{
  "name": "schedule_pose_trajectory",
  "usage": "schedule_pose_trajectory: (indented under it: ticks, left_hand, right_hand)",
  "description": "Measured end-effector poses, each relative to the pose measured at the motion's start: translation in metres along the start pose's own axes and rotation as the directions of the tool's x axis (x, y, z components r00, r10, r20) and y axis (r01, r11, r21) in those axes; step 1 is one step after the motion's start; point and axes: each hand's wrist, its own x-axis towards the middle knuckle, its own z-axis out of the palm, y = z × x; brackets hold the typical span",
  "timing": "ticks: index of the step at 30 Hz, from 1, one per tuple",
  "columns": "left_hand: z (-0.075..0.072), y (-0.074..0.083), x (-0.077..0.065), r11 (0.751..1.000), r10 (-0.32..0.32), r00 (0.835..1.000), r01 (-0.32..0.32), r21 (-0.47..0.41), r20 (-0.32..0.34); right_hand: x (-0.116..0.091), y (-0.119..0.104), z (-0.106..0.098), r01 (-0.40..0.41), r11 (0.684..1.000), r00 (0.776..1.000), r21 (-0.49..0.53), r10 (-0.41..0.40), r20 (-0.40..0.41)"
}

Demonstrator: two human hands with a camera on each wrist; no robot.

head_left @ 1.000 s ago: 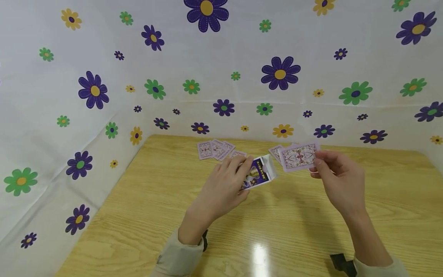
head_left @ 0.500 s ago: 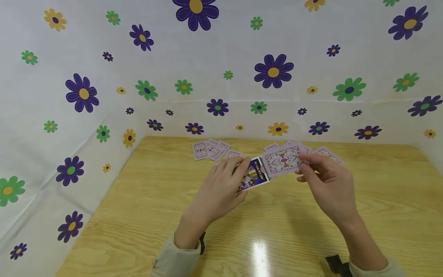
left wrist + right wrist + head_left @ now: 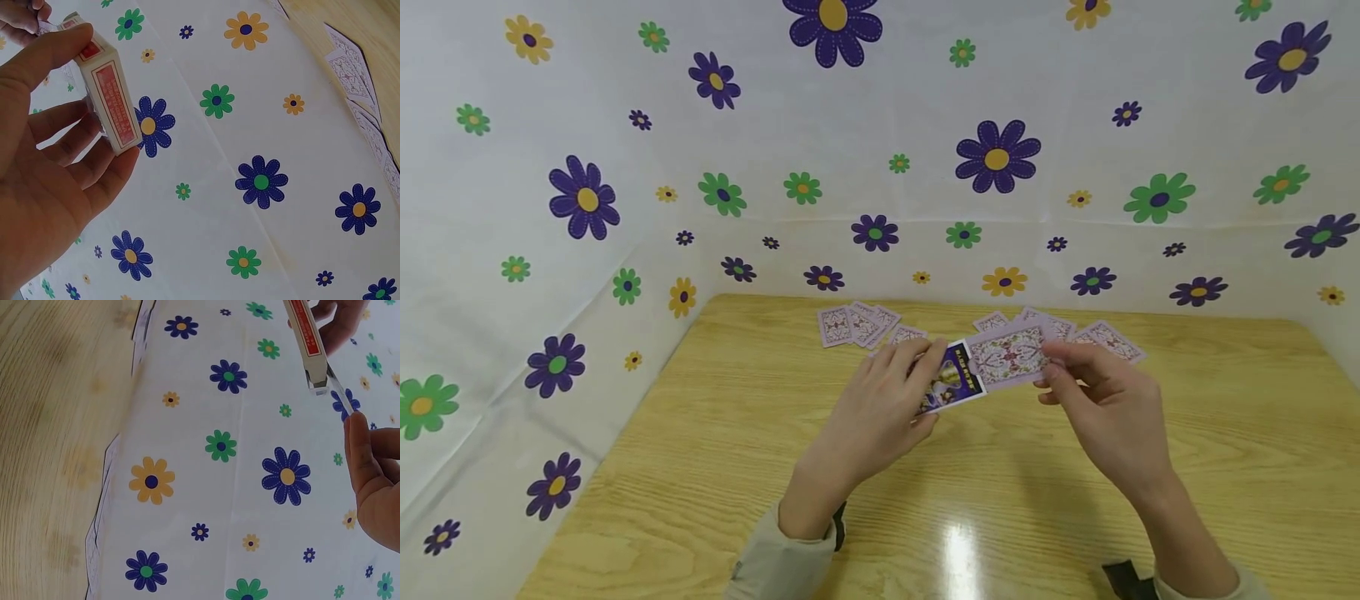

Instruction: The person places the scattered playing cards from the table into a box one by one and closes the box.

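Note:
My left hand (image 3: 872, 408) grips a purple playing card box (image 3: 955, 383) by its sides, its mouth facing right. In the left wrist view the box's narrow side (image 3: 112, 106) shows white with a red panel, thumb on one edge and fingers on the other. Between the thumb and fingers of my right hand (image 3: 1112, 417) is a playing card (image 3: 1011, 358), its patterned back showing. The card's left end meets the box's mouth. Whether any of it lies inside, I cannot tell. Edge-on in the right wrist view, the card (image 3: 340, 394) looks thin.
Several face-down cards (image 3: 835, 326) lie overlapping at the back left of the wooden table (image 3: 700, 467). More cards (image 3: 1108, 340) are spread behind my right hand. A white flowered cloth (image 3: 910, 108) rises behind the table and along its left side.
The right hand has moved left and slightly down, bringing the card from apart to the box's mouth. The left hand and box hold nearly still. The head view has shifted slightly.

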Motion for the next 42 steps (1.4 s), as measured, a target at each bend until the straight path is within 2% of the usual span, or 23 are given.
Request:
schedule_pose_trajectory:
  ticks: [8, 17, 25, 36, 39, 42]
  left_hand:
    - [-0.001, 0.002, 0.000, 1.000, 0.028, 1.000, -0.028, -0.005, -0.007]
    - [-0.002, 0.004, 0.000, 0.999, 0.030, 1.000, -0.030, -0.012, -0.006]
    - [-0.003, 0.005, 0.001, 0.999, 0.044, 0.999, -0.044, -0.020, -0.016]
    - [-0.004, 0.008, 0.002, 0.998, 0.051, 0.998, -0.051, -0.030, -0.027]
    - [-0.004, 0.009, 0.002, 0.999, 0.049, 0.998, -0.049, -0.022, -0.029]
    - [-0.004, 0.008, 0.002, 0.999, 0.049, 0.998, -0.049, -0.017, -0.036]
  right_hand:
    - [-0.005, -0.003, 0.008, -0.028, 0.995, 1.000, 0.099, 0.028, 0.000]
    - [-0.010, -0.002, 0.017, 0.108, 0.986, 0.994, 0.130, -0.109, 0.003]
    - [-0.013, -0.004, 0.022, 0.152, 0.988, 0.987, 0.010, -0.152, 0.041]
    - [-0.015, -0.005, 0.027, 0.224, 0.972, 0.973, -0.065, -0.220, 0.065]
    - [-0.017, -0.007, 0.028, 0.284, 0.949, 0.958, -0.134, -0.274, 0.087]
    - [-0.019, -0.010, 0.029, 0.363, 0.903, 0.930, -0.228, -0.339, 0.138]
